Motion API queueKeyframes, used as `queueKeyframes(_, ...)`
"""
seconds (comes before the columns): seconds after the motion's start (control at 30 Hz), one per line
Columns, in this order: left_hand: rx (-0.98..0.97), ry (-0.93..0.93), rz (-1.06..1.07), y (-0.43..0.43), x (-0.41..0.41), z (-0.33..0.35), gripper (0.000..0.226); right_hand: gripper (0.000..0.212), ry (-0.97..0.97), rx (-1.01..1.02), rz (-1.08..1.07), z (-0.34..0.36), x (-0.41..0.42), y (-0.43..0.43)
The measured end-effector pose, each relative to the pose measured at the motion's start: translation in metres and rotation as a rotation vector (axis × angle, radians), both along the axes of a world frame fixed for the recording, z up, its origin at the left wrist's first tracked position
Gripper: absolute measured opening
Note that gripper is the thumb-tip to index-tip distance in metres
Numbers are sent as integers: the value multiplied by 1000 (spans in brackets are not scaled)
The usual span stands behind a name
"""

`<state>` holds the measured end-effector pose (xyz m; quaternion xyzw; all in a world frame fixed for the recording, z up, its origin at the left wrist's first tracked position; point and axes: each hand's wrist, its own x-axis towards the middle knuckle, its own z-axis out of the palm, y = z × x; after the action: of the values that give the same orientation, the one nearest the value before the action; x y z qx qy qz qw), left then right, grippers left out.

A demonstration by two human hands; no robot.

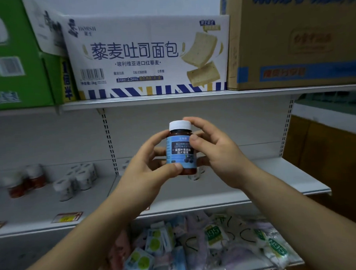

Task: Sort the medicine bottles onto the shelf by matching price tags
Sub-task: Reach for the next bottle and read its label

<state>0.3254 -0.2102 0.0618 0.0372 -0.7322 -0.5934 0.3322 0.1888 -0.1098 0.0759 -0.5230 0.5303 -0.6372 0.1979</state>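
Bare forearms rise from the bottom edge, over a lower tier heaped with soft packets [198, 240]. Far to the left of the hands, brown bottles with white caps [30, 180] stand on the shelf [277, 183], and white jars [77, 180] cluster just right of them, well back from the front lip. A yellow price tag [67, 217] sits on that lip, below the jars.

The left hand [148, 166] curls round the low part of a brown bottle [181, 153], thumb across the foot of its blue label. The bottle is upright, raised in the air in front of the shelf. The right hand [218, 153] grips it higher, thumb on the label's upper edge, fingers behind the white cap [180, 125].

Right of that hand the shelf board is bare out to its end.

Overhead, a green box [12, 54], a white bread carton [149, 56] and a brown carton [291, 38] fill the upper shelf [171, 99], leaving tall open room beneath it.
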Motion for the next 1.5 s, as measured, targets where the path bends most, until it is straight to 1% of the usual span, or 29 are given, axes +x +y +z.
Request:
queueKeyframes(0.07, -1, 21, -10, 6, 10, 4, 61, 34, 0, -20, 9, 5, 11, 6)
queueKeyframes(0.27, -13, 72, 3, 25, 27, 17, 56, 34, 30, -78, 18, 21, 30, 23)
queueKeyframes(0.5, 73, 113, -25, 43, 23, 24, 54, 37, -58, -153, 79, 31, 29, 37)
queueKeyframes(0.7, 139, 96, 87, 46, 25, 15, 56, 40, -57, -121, 137, 18, 24, 22)
queueKeyframes(0.77, 147, 73, 125, 39, 33, 10, 56, 33, -26, -108, 156, 11, 29, 11)
queueKeyframes(0.83, 118, 36, 161, 27, 45, 5, 56, 23, 46, -96, 163, 2, 37, -3)
queueKeyframes(0.93, 65, -9, 226, -1, 70, -6, 58, 36, 163, -55, 168, -12, 52, -34)
queueKeyframes(1.0, 41, -49, 266, -24, 91, -13, 60, 41, 193, -19, 192, -19, 70, -58)
queueKeyframes(1.3, 24, -178, 370, -151, 225, -34, 58, 41, 213, 57, 250, -39, 196, -192)
queueKeyframes(1.5, -6, -230, 457, -218, 293, -37, 54, 40, 177, 91, 284, -46, 263, -268)
